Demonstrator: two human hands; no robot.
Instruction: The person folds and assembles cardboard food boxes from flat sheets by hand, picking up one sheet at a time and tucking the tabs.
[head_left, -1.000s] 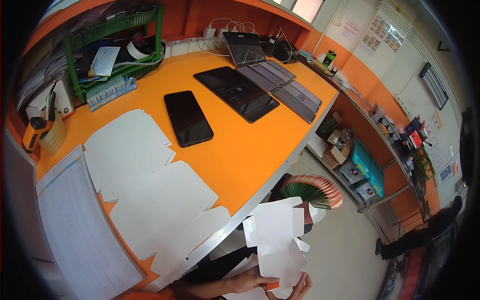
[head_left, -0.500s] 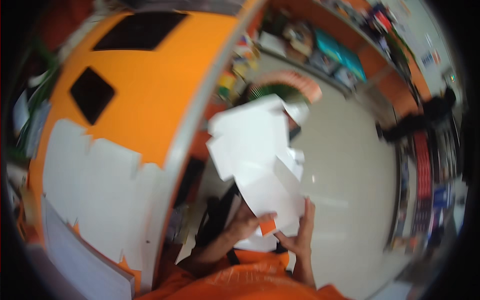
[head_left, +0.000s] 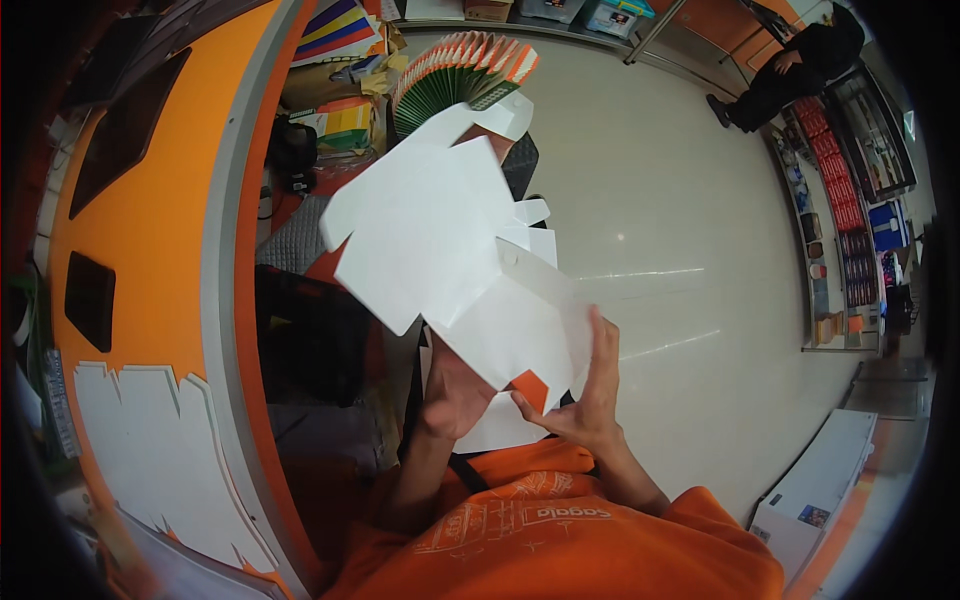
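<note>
A white cardboard box blank (head_left: pixel 430 215), partly folded, is held up in front of my body. Its near end has raised side panels, and one small corner flap shows an orange face. Under the near left edge, my left hand (head_left: pixel 458 392) supports the cardboard, its fingers mostly hidden below. My right hand (head_left: pixel 592 395) grips the near right corner, thumb by the orange flap and fingers along the outside of the side panel. More white flaps stick out beyond the blank's right side.
On my left runs an orange table (head_left: pixel 160 240) bearing dark tablets (head_left: pixel 90 300) and a stack of white cut sheets (head_left: pixel 165 450). A fanned row of orange-and-green folded cards (head_left: pixel 460 75) lies ahead. Stocked shelves (head_left: pixel 840 210) and a standing person (head_left: pixel 795 65) are far right; a white box (head_left: pixel 815 480) sits nearer.
The view has swung, so the table sits further left. My left hand has left the orange flap and slid under the cardboard; my right thumb is now at that flap.
</note>
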